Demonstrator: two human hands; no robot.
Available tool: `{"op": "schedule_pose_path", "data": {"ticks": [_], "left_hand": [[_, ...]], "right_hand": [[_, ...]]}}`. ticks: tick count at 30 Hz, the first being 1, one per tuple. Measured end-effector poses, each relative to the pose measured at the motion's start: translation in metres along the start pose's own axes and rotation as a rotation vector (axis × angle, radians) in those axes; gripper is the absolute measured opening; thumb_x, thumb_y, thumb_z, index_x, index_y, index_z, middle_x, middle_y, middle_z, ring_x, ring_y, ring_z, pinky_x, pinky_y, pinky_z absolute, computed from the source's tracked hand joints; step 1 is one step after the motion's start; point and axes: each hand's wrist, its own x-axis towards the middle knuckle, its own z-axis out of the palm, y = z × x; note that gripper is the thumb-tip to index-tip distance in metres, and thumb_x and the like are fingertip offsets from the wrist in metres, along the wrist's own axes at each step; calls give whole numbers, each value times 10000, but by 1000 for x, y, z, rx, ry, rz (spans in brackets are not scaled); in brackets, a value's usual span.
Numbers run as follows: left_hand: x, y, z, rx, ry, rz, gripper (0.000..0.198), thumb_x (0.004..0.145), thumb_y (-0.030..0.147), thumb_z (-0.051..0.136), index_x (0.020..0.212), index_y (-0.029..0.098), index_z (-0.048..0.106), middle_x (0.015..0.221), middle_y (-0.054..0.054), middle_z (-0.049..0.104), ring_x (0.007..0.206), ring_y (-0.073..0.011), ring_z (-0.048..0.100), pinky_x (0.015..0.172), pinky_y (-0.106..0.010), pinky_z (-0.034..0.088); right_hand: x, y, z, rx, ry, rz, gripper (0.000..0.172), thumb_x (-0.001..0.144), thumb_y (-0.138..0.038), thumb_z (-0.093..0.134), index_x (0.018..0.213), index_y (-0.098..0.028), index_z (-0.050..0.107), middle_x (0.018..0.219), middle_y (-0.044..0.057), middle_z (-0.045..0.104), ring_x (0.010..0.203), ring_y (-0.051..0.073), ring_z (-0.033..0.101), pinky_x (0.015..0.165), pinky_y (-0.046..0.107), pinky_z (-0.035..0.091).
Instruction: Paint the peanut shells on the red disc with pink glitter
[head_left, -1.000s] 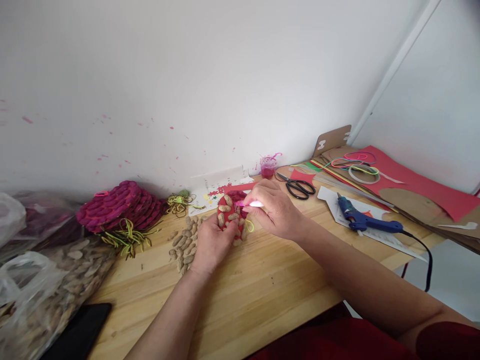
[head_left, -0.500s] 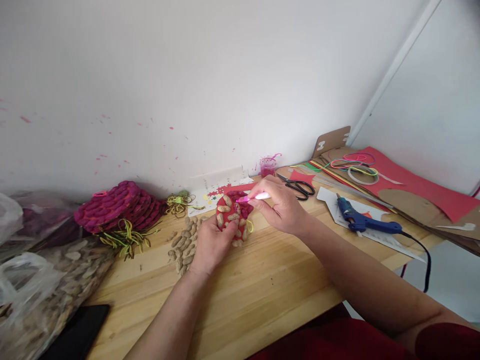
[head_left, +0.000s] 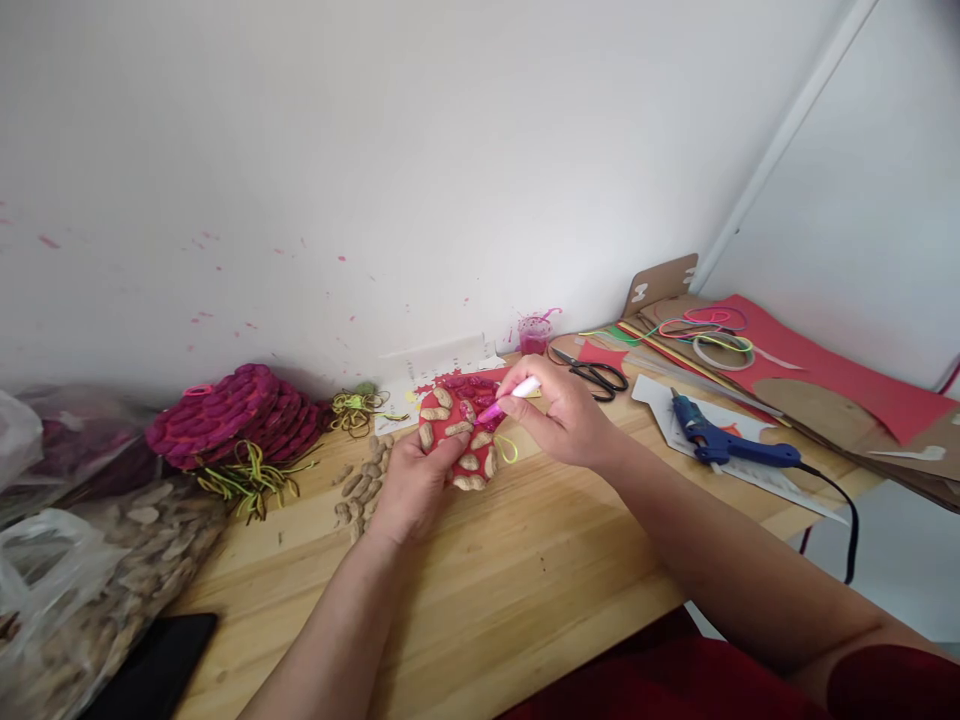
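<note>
My left hand (head_left: 412, 480) is closed on the near-left edge of a round red disc (head_left: 441, 433) covered with peanuts in their shells, thumb on top. Some peanuts on its far side are coloured magenta; the nearer ones keep their natural tan. A yellow cord loop (head_left: 509, 452) sticks out from the disc's right side. Between the fingers of my right hand (head_left: 566, 418) is a paintbrush (head_left: 527, 387) with a white handle and pink tip, slanted down against the peanuts. Loose peanuts (head_left: 363, 488) lie on the table beside my left hand.
A cup of pink paint (head_left: 534, 335) stands by the wall, with scissors (head_left: 600, 377) nearby. At right lie a blue glue gun (head_left: 739, 447) and red card (head_left: 840, 365). Stacked magenta peanut discs (head_left: 225, 415), yellow-green cords (head_left: 251, 482) and a bag of peanuts (head_left: 142, 560) are at left.
The disc has shifted slightly left and turned, showing more of its face and the yellow loop. The brush tip has moved a little lower, with the handle tilted more steeply.
</note>
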Motion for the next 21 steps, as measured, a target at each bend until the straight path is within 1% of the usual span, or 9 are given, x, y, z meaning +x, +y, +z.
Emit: {"op": "schedule_pose_path", "data": {"ticks": [3,6,8,10,11,15,16,19,21], "left_hand": [[-2,2,3,-29,13,-23,446,545,367,968,854,115,768,807,-106,804,614,-199,715,576,-292,571],[-3,2,3,-67,-30,-49,436,548,335,973,865,112,773,816,-103,808,627,-199,724,591,-296,588],[-3,1,4,-96,-45,-67,432,546,312,977,869,111,772,812,-97,809,629,-197,727,598,-299,599],[-4,1,4,-116,-33,-80,421,539,293,980,853,113,766,791,-87,805,611,-185,720,588,-290,598],[-4,2,4,-122,-24,-86,415,536,287,981,844,114,762,777,-82,802,596,-178,714,577,-282,593],[-5,4,6,-132,3,-105,411,526,266,979,836,113,756,743,-76,793,566,-172,706,555,-272,587],[-5,4,6,-134,5,-107,416,524,262,979,842,111,757,748,-77,795,570,-175,710,559,-275,591],[-6,5,7,-137,-3,-117,423,526,260,979,855,106,763,753,-79,798,573,-178,714,557,-275,595],[-5,5,7,-134,-5,-125,408,519,255,980,829,107,759,712,-71,786,539,-167,697,522,-256,571]], "right_hand": [[1,3,-4,25,62,73,108,993,-297,603,919,-218,596,871,23,681,795,166,619,744,316,462],[1,4,-6,46,122,101,112,987,-307,614,918,-220,601,847,12,678,788,163,616,753,313,466],[0,4,-6,69,88,111,119,979,-315,628,911,-221,602,835,6,671,777,158,610,743,305,466],[0,5,-6,79,31,109,118,974,-311,634,906,-221,602,837,5,670,768,154,609,736,301,467],[0,5,-6,72,23,105,114,973,-307,633,906,-220,602,846,8,674,768,154,611,738,303,467],[1,7,-6,32,119,110,107,975,-302,627,908,-221,605,851,15,685,782,163,618,755,316,466],[1,7,-5,43,124,117,108,974,-303,630,908,-221,607,842,12,683,775,162,617,750,313,464],[1,6,-4,86,58,115,100,965,-294,640,907,-219,611,845,8,677,774,156,618,751,305,466],[0,8,-3,60,62,118,109,964,-297,636,892,-220,607,848,11,673,789,162,616,763,310,465]]}}
